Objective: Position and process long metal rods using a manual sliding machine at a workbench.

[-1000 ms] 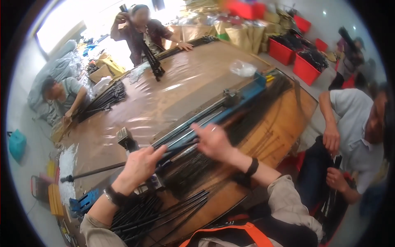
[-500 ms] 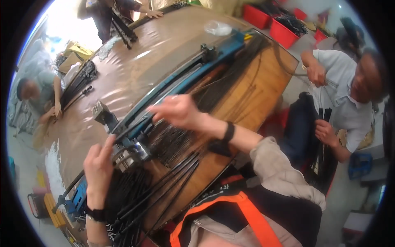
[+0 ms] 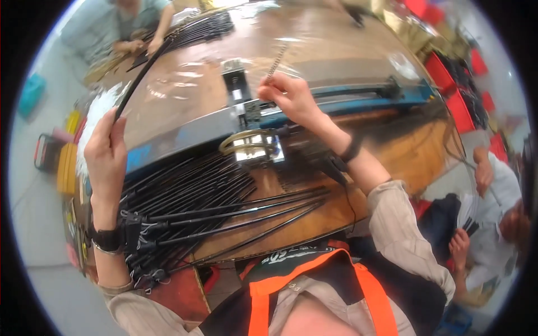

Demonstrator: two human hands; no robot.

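Red bins [image 3: 459, 110] at right, crumpled clear plastic [image 3: 402, 66], teal object [image 3: 32, 94] far left, yellow box [image 3: 66, 169]

The rod [image 3: 144, 77] in my left grip [image 3: 106, 151] is black; the spring [image 3: 277, 63] in my right grip [image 3: 292, 101] is metallic grey. The bench [image 3: 414, 162] is orange-brown where bare wood shows, the piled rods [image 3: 190, 187] black, the machine rail [image 3: 419, 95] blue. My sleeves [image 3: 406, 227] are plain beige, my straps [image 3: 374, 294] bright orange, the bins [image 3: 460, 113] red, the box [image 3: 68, 168] yellow.
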